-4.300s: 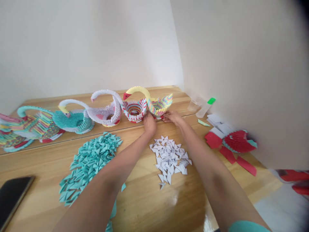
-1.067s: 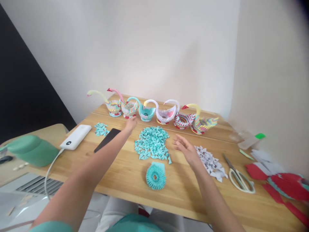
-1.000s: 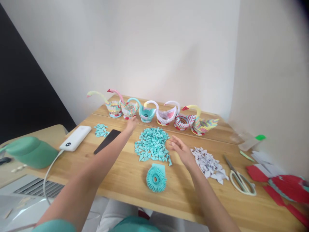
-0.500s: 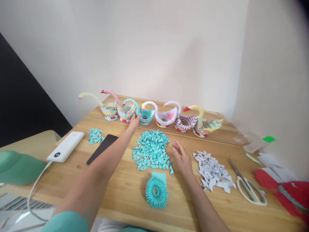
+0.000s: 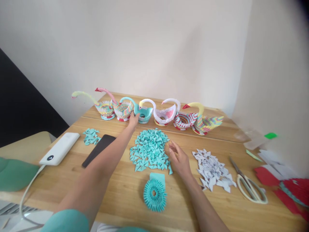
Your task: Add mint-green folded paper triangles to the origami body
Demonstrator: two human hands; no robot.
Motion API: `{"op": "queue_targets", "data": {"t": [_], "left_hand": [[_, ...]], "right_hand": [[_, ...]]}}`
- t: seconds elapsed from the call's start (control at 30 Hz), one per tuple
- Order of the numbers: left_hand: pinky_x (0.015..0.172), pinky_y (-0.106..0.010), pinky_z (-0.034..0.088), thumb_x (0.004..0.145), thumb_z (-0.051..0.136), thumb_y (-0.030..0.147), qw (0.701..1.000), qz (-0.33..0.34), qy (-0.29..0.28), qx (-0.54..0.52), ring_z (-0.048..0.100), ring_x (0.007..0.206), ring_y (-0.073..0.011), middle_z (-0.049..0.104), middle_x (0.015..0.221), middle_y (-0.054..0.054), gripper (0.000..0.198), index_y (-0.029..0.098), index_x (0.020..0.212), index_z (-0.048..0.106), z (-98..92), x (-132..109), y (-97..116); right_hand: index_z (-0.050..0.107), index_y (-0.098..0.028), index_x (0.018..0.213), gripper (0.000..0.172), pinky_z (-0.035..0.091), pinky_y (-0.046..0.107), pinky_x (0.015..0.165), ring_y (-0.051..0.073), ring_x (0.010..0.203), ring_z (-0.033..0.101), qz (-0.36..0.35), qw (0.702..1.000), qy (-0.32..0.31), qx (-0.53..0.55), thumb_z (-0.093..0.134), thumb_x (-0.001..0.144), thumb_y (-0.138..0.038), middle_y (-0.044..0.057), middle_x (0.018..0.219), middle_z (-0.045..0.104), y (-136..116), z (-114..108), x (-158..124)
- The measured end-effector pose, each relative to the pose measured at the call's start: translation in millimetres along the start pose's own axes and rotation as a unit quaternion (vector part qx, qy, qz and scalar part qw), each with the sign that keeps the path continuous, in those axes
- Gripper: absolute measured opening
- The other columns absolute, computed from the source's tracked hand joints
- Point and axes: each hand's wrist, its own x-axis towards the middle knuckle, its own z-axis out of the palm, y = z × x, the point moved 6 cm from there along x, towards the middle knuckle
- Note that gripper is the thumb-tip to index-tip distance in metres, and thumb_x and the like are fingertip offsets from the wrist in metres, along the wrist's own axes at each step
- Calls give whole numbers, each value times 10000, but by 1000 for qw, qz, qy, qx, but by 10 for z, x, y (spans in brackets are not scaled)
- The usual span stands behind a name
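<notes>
Right hand [image 5: 180, 158] is shifted nearer than before, laid with grip open on tabletop [image 5: 120, 183] beside teal paper pile [image 5: 149, 148]; left hand [image 5: 133, 120] is set against teal swan [image 5: 144, 112] at back, grip indiscernible.

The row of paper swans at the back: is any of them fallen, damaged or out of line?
None has fallen or looks damaged: all six swans stand upright in one row. The left hand touches the teal swan, third from the left in the picture.

6 paper swans [image 5: 164, 114] crowding back edge (touching), bare table [image 5: 120, 180] front-left
</notes>
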Motion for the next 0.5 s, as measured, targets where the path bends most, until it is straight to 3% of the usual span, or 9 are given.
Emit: {"op": "queue_targets", "data": {"t": [0.13, 0.3, 0.5], "left_hand": [[1016, -385, 456, 892, 590, 247, 1000, 10, 0, 9, 613, 1130, -245, 673, 1180, -109, 346, 158, 1226, 583, 17, 0, 0], [955, -465, 517, 932, 589, 356, 999, 23, -5, 22, 615, 1104, -234, 624, 1235, -107, 351, 161, 1225, 594, 15, -16, 14], [915, -454, 545, 931, 594, 361, 998, 35, -16, 43, 619, 1093, -234, 603, 1268, -111, 376, 167, 1253, 581, -34, -66, 101]], "right_hand": [[556, -144, 1373, 561, 515, 491, 985, 292, 1095, 683, 1, 1000, -6, -2, 476, 930, -480, 152, 1206, 713, 6, 16, 1], [549, -158, 1378, 563, 505, 490, 995, 291, 1110, 673, 2, 1000, -14, 0, 476, 930, -489, 149, 1219, 705, 19, 23, -3], [547, -146, 1377, 584, 492, 501, 1004, 298, 1105, 672, 11, 1000, -17, -1, 478, 924, -508, 155, 1223, 704, 27, 20, 5]]}}
